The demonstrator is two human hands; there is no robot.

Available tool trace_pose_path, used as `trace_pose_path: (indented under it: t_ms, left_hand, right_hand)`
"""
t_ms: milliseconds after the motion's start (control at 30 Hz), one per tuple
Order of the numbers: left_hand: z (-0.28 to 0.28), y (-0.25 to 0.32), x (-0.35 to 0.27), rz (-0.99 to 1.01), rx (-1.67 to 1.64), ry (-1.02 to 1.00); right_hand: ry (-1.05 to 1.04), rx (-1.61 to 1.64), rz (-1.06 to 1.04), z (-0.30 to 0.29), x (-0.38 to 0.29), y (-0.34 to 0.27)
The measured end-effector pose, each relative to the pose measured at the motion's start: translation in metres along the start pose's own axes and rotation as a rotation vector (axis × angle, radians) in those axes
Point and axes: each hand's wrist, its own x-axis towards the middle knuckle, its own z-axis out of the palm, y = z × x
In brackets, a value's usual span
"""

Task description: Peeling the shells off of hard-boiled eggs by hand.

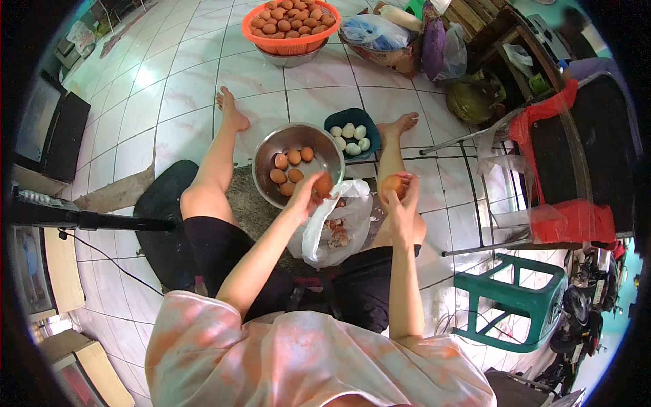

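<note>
My left hand (302, 197) holds a brown egg (323, 185) over the right rim of a steel bowl (263, 175). Several brown eggs (294, 156) lie inside that bowl. In my right hand (405, 196), beside my right shin, another brown egg (392, 184) sits between the fingers. Between my legs stands an open white plastic bag (313, 241), with broken eggshells (337, 232) showing inside. Beyond the bowl, close to my right foot, a dark green plastic container (374, 136) holds several peeled white eggs (348, 131).
An orange basket (292, 48) heaped with brown eggs rests on a metal bowl (292, 60). Farther right is a cardboard box (384, 57) with plastic bags. A metal-framed chair (478, 193) and a green plastic stool (539, 290) stand at right; a black pole (112, 220) crosses at left.
</note>
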Motion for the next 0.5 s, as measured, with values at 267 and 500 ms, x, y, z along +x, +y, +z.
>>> trace_pose_path:
  t_ms: [267, 500]
  left_hand:
    - [0.064, -0.073, -0.052, -0.231, -0.435, -0.118]
    - [0.051, -0.086, -0.044, -0.186, -0.451, -0.206]
  right_hand:
    - [-0.274, -0.715, -0.452, 0.016, -0.077, 0.017]
    - [-0.354, -0.863, -0.332, 0.014, -0.082, 0.022]
